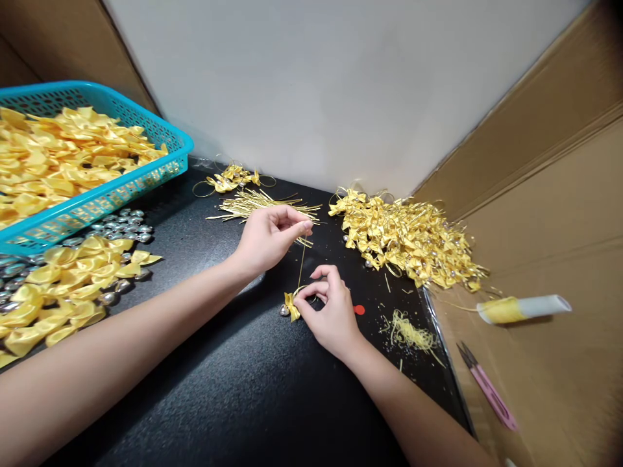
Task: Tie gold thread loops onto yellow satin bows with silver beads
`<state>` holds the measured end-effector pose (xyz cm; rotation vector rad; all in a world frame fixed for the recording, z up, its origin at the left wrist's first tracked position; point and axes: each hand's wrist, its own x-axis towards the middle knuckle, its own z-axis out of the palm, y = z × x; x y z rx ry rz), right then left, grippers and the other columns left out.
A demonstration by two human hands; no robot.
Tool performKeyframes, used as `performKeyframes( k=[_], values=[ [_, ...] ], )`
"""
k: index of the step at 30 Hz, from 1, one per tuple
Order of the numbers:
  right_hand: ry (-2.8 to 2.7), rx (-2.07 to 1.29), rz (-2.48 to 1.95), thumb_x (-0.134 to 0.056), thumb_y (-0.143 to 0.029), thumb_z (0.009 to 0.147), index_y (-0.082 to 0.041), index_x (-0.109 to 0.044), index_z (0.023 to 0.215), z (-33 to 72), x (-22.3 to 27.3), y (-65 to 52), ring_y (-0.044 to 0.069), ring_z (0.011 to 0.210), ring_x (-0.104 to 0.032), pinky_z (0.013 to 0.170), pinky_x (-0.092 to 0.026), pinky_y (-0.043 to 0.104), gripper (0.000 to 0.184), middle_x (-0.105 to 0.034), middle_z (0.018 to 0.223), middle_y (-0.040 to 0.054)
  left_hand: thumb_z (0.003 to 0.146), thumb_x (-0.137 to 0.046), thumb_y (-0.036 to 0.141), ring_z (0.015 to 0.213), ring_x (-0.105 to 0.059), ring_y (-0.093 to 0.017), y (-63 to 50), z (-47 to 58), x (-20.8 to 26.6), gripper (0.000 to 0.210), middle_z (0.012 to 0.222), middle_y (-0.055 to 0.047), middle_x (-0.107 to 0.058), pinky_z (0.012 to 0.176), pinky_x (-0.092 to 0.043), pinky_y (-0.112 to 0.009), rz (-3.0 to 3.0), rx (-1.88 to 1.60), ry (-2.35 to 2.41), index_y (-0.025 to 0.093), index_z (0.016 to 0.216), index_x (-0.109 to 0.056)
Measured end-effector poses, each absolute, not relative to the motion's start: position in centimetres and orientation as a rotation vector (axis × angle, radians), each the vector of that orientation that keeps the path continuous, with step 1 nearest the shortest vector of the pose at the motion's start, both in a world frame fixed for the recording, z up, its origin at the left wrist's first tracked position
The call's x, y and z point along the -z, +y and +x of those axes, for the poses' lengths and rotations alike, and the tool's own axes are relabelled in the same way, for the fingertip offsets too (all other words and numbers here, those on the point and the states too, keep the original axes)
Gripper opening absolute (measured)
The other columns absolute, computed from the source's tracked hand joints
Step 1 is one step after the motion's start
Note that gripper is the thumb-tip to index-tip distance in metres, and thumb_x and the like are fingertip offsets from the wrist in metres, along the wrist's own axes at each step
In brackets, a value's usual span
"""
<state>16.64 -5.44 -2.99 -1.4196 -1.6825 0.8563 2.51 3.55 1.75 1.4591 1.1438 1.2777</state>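
Note:
My left hand [272, 239] is closed in a pinch on the upper end of a thin gold cord [302, 261], which runs taut downward. Below it, my right hand [331, 312] pinches a small yellow satin bow [292, 305] at its right side. A silver bell-like bead [284, 311] hangs at the bow's left. Part of a gold loop shows by the right fingers, and the exact point where they grip is hidden. Just behind my left hand lies a bundle of cut gold cords [243, 205].
A turquoise basket [187, 146] full of yellow bows stands left. Loose bows [87, 272] and silver beads [124, 227] lie before it. Finished-looking bows [403, 237] are heaped right, near thread scraps [411, 332], a cord spool [523, 309] and pink thread snips [489, 389]. Cardboard walls flank the table.

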Motion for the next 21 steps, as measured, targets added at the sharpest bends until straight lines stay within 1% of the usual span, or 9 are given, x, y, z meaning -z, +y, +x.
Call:
performKeyframes(
  k=[3,8,10,12,14,16,17,19,21],
  values=[
    [-1.695,-0.838,-1.439,-0.064,-0.016,0.075,-0.026,-0.043,0.096,16.6,2.7,-5.4,0.021,0.078,-0.065,0.083,-0.044,0.038,0.031,-0.075,0.071,-0.0043,0.072,-0.073,0.024,0.069,-0.069,-0.016,3.6,2.5,-1.7,0.010,0.069,-0.004,-0.074,0.070,-0.055,-0.028,1.433,-1.288,1.124,0.015,0.070,-0.067],
    [-1.791,-0.827,-1.477,-0.071,-0.020,0.075,-0.025,-0.052,0.104,16.8,1.8,-5.0,0.015,0.054,-0.058,0.087,-0.040,0.041,0.035,-0.077,0.075,-0.0057,0.070,-0.074,0.027,0.064,-0.068,-0.016,3.6,2.5,-1.0,0.013,0.068,-0.004,-0.074,0.062,-0.053,-0.026,1.460,-1.098,1.090,0.015,0.070,-0.069],
    [-1.842,-0.835,-1.484,-0.072,-0.019,0.076,-0.026,-0.056,0.103,17.4,0.8,-4.9,0.014,0.054,-0.058,0.087,-0.040,0.042,0.032,-0.078,0.080,-0.0049,0.070,-0.074,0.029,0.061,-0.067,-0.015,3.6,2.5,-0.6,0.014,0.066,-0.003,-0.074,0.061,-0.051,-0.025,1.477,-1.022,1.079,0.016,0.069,-0.070],
    [-1.884,-0.788,-1.496,-0.071,-0.018,0.076,-0.025,-0.061,0.096,18.9,-0.5,-5.3,0.014,0.059,-0.060,0.084,-0.042,0.040,0.024,-0.078,0.086,-0.0033,0.070,-0.074,0.031,0.060,-0.066,-0.015,3.7,2.4,-0.3,0.016,0.066,-0.003,-0.074,0.060,-0.050,-0.025,1.489,-0.994,1.080,0.016,0.069,-0.070],
    [-1.874,-0.626,-1.541,-0.068,-0.020,0.079,-0.026,-0.065,0.092,21.5,-1.8,-6.5,0.016,0.065,-0.061,0.075,-0.045,0.036,0.014,-0.076,0.088,-0.0011,0.070,-0.074,0.034,0.060,-0.065,-0.015,3.7,2.3,-0.2,0.018,0.067,-0.003,-0.074,0.060,-0.049,-0.026,1.487,-0.979,1.098,0.016,0.070,-0.070],
    [-1.771,-0.429,-1.672,-0.066,-0.028,0.083,-0.025,-0.067,0.096,25.3,-2.8,-8.6,0.018,0.069,-0.062,0.069,-0.047,0.033,0.013,-0.073,0.083,0.0016,0.069,-0.075,0.035,0.061,-0.065,-0.015,3.7,2.2,-0.2,0.019,0.068,-0.003,-0.074,0.062,-0.049,-0.027,1.469,-0.964,1.128,0.016,0.071,-0.070],
    [-1.697,-0.274,-1.744,-0.065,-0.032,0.083,-0.024,-0.067,0.095,27.6,-2.9,-9.9,0.019,0.069,-0.063,0.068,-0.047,0.033,0.015,-0.072,0.080,0.0029,0.069,-0.074,0.035,0.062,-0.066,-0.015,3.7,2.2,-0.3,0.019,0.069,-0.003,-0.074,0.063,-0.050,-0.027,1.461,-0.956,1.147,0.017,0.072,-0.070],
    [-1.662,0.008,-1.952,-0.065,-0.045,0.081,-0.021,-0.068,0.091,32.3,-2.5,-12.8,0.022,0.072,-0.063,0.069,-0.048,0.035,0.026,-0.072,0.082,0.0063,0.069,-0.074,0.035,0.063,-0.066,-0.016,3.7,2.2,-0.6,0.019,0.069,-0.002,-0.074,0.065,-0.049,-0.028,1.448,-0.943,1.176,0.017,0.072,-0.070],
    [-1.692,0.217,-2.127,-0.056,-0.059,0.082,-0.017,-0.068,0.090,36.3,-1.1,-15.6,0.026,0.077,-0.063,0.072,-0.048,0.039,0.044,-0.071,0.087,0.0112,0.070,-0.074,0.034,0.064,-0.066,-0.016,3.7,2.2,-0.8,0.017,0.069,-0.002,-0.073,0.065,-0.049,-0.027,1.432,-0.937,1.186,0.018,0.072,-0.070]
  ],
)
